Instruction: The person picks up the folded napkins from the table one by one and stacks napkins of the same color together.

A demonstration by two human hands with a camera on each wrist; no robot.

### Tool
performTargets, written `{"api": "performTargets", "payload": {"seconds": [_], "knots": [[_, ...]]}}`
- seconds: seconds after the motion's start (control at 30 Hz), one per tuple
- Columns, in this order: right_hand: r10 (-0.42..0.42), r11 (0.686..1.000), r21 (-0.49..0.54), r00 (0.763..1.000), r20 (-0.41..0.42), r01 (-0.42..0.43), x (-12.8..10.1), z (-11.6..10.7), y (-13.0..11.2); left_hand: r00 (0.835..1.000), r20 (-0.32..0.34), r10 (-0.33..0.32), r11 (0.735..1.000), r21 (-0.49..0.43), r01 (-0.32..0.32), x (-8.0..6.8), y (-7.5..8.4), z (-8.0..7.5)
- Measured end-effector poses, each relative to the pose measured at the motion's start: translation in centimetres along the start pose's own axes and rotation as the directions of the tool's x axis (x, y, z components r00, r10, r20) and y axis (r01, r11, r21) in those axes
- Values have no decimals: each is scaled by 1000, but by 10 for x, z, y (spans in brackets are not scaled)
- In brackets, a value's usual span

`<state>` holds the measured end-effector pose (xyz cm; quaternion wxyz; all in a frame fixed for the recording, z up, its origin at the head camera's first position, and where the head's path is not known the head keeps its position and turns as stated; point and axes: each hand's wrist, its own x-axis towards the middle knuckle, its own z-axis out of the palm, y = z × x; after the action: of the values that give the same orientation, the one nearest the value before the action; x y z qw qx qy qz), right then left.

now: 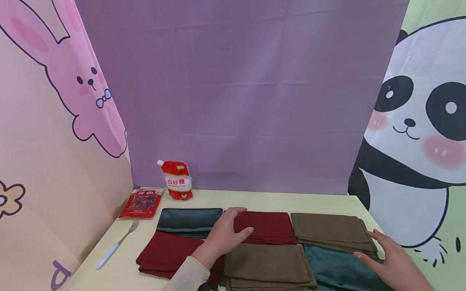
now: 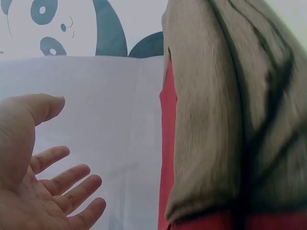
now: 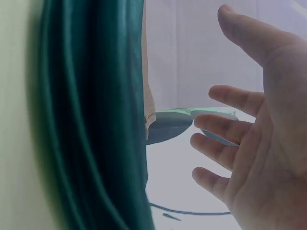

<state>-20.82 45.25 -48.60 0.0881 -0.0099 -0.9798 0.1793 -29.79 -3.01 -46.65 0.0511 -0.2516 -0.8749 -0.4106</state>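
The red-and-white spouted stand-up pouch [image 1: 177,180] at the back of the pale yellow table [image 1: 255,200] carries red characters reading 白砂糖 on its white band. The flat red plastic packet [image 1: 142,203] beside it bears white characters near its top, too small to read.

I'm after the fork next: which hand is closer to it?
Left. The left hand rests on the red cloth, a few cloths right of the fork; the right hand is at the table's far right.
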Motion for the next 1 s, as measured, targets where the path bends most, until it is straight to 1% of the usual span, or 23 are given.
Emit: {"api": "performTargets", "payload": {"seconds": [0.17,0.37,0.53,0.77,1.0], "knots": [[38,999,25,998,50,-39,0,-2,6,1000,20,21,1000,-21,-20,7,8,13],[87,995,30,991,106,-90,1,-1,14,999,52,0,997,-75,4,13,14,28],[128,990,34,980,155,-135,-1,-1,19,997,71,-3,996,-92,10,17,18,40],[161,985,27,971,176,-168,-4,-1,25,996,94,-9,991,-130,21,18,28,50],[208,973,47,946,248,-226,-3,4,33,993,116,-7,987,-160,25,20,29,63]]}}
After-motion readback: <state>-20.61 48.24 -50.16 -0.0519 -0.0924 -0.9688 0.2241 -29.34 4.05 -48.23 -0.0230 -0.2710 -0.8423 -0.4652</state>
